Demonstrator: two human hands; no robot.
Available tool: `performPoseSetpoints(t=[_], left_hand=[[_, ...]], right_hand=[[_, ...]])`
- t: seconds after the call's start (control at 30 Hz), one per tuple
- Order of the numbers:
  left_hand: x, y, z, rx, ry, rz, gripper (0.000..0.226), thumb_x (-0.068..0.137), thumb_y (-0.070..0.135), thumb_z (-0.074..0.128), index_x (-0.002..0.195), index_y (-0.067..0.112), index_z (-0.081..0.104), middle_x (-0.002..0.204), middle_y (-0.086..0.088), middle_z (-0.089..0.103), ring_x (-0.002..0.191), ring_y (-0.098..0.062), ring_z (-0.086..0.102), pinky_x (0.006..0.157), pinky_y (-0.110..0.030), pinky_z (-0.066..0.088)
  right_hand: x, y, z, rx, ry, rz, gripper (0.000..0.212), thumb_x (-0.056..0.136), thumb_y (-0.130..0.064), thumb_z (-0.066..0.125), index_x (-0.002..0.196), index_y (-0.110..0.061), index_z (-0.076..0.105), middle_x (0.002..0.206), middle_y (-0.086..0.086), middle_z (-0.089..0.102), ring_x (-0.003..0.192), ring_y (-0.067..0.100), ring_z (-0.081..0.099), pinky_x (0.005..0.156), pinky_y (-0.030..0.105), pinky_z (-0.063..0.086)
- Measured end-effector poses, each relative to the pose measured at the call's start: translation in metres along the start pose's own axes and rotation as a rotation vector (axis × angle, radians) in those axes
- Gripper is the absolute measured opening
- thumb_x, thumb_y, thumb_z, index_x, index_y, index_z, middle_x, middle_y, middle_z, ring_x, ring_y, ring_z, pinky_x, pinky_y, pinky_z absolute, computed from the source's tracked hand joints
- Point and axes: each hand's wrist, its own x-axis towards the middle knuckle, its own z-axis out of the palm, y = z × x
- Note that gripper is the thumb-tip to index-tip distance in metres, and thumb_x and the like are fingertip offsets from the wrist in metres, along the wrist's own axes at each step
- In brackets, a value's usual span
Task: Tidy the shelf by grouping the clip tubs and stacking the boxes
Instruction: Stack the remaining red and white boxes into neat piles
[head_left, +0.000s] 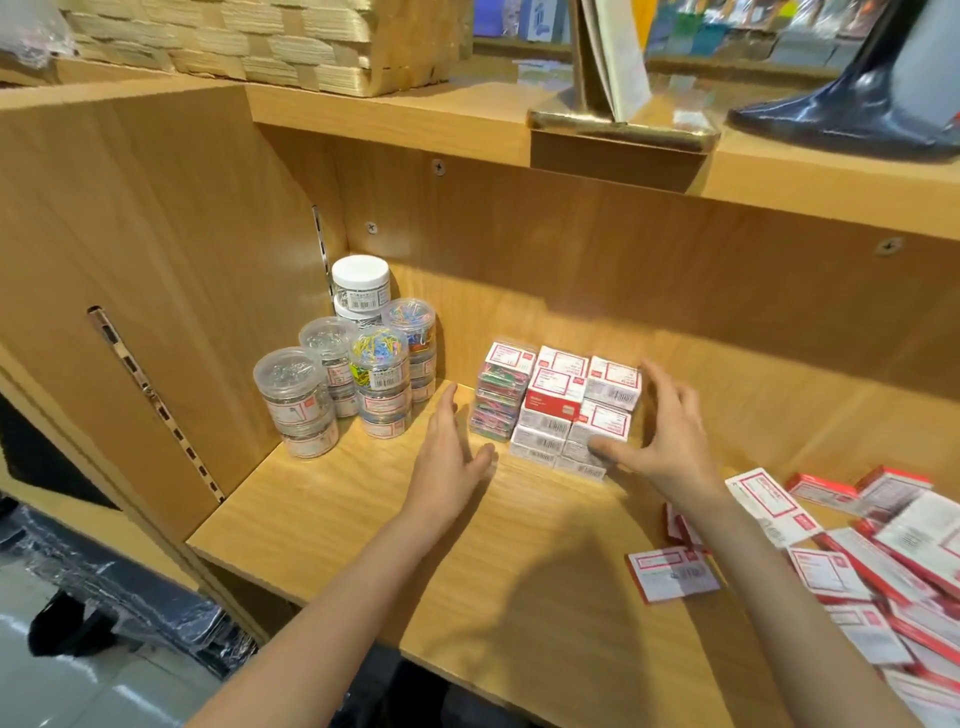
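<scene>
Bright overhead light, soft shadows, warped edges

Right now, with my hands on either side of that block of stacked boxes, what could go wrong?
The stacked boxes look unevenly aligned, so squeezing with the right hand could topple a column. The left hand is close to the clip tubs, which are stacked several high; a sideways nudge might knock them over. The loose boxes lie near the right forearm and could be swept off the shelf.
</scene>
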Motion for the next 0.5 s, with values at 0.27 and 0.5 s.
performPoseSetpoints(t=[0.27,0.5], left_hand=[[0.008,0.001,0.02,-0.172,-0.027,0.02,0.086,0.078,-0.003,0.062,0.14,0.038,0.019,0.12,0.002,0.058,0.089,-0.018,0.063,0.077,-0.03,0.055],[0.01,-0.005,0.019,-0.127,0.028,0.003,0.082,0.079,0.0,0.063,0.143,0.028,0.021,0.12,-0.001,0.057,0.092,-0.013,0.061,0.079,-0.02,0.05]], right_hand=[[-0.004,0.026,0.035,0.329,0.049,0.026,0.11,0.06,-0.012,0.079,0.139,-0.049,0.012,0.136,-0.007,0.046,0.128,0.016,0.042,0.104,0.049,0.038],[-0.001,0.024,0.038,0.337,0.039,0.026,0.107,0.06,-0.018,0.078,0.137,-0.053,0.012,0.13,-0.006,0.051,0.122,0.017,0.048,0.099,0.048,0.044]])
